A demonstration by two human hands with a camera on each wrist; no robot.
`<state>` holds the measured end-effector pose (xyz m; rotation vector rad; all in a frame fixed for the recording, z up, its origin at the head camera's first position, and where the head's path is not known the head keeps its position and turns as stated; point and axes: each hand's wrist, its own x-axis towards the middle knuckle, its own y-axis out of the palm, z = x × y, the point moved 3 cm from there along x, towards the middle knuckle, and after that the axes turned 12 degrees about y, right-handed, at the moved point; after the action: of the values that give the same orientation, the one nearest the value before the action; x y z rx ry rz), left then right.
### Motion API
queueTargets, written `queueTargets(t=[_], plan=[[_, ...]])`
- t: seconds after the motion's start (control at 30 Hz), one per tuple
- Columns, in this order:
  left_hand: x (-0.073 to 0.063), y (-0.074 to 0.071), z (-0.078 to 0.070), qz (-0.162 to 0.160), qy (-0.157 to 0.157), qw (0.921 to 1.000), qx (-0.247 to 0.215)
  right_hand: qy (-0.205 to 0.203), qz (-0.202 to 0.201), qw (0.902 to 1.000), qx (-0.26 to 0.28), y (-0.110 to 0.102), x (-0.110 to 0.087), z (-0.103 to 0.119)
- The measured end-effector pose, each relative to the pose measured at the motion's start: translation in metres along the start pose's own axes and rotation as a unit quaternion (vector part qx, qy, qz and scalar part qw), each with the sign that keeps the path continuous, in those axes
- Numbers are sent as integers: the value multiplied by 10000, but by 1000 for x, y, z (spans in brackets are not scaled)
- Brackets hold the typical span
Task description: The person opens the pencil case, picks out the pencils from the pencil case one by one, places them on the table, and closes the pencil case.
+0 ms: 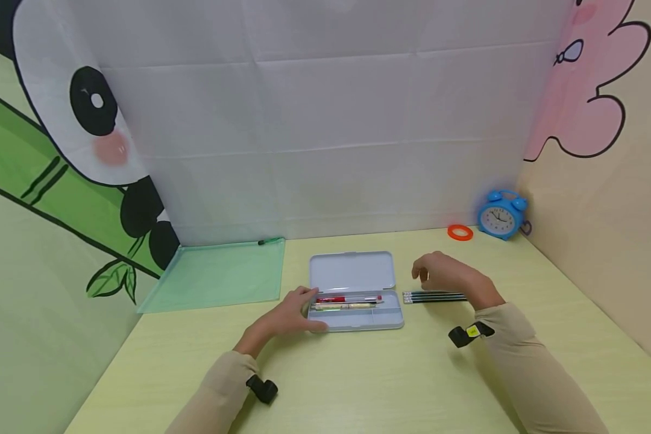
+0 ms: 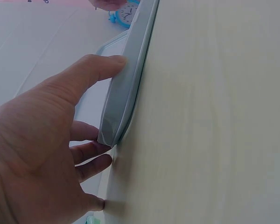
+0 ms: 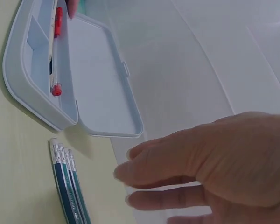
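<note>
An open pale blue pencil case [image 1: 387, 317] lies on the table, its lid [image 1: 352, 271] folded back toward the wall. Inside, along the long compartment, rest a red-capped pen [image 1: 332, 299] and a pale slender pen or pencil [image 1: 344, 306]. My left hand [image 1: 286, 312] holds the left end of the case, thumb on its front wall and fingers round the far corner. To the right of the case, several dark green pencils [image 1: 434, 297] with erasers lie side by side. Above them hovers my right hand [image 1: 446, 274], fingers loosely bent and holding nothing; the right wrist view shows the pencils [image 3: 69, 186] apart from its fingertips.
A green mesh zip pouch [image 1: 228, 274] lies flat at the back left. At the back right are an orange ring [image 1: 460, 232] and a blue alarm clock [image 1: 499, 218]. A pale cloth [image 1: 325, 132] hangs behind the table [image 1: 325, 386].
</note>
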<state>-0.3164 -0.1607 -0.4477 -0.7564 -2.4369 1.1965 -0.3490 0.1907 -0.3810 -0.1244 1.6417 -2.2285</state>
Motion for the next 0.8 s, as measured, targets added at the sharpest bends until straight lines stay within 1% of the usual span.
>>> queueTargets(t=[0.1,0.2,0.37,0.43,0.5,0.8], plan=[[0,0,0,-2,-2,10000,-3,-377,-323,9988,54,4,3,8],[0,0,1,0,28,10000,35,-662,-638,9957,69,9,5,15],[1,0,1,9,47,10000,81,-1108,-1108,9876,68,16,5,31],[1,-1,0,19,28,10000,94,-1246,-1230,9846,25,19,4,36],[1,-1,1,28,9,10000,95,-1332,-1256,9831,5,23,5,42],[1,-1,1,30,12,10000,50,-1242,-1039,9868,-64,44,12,63]])
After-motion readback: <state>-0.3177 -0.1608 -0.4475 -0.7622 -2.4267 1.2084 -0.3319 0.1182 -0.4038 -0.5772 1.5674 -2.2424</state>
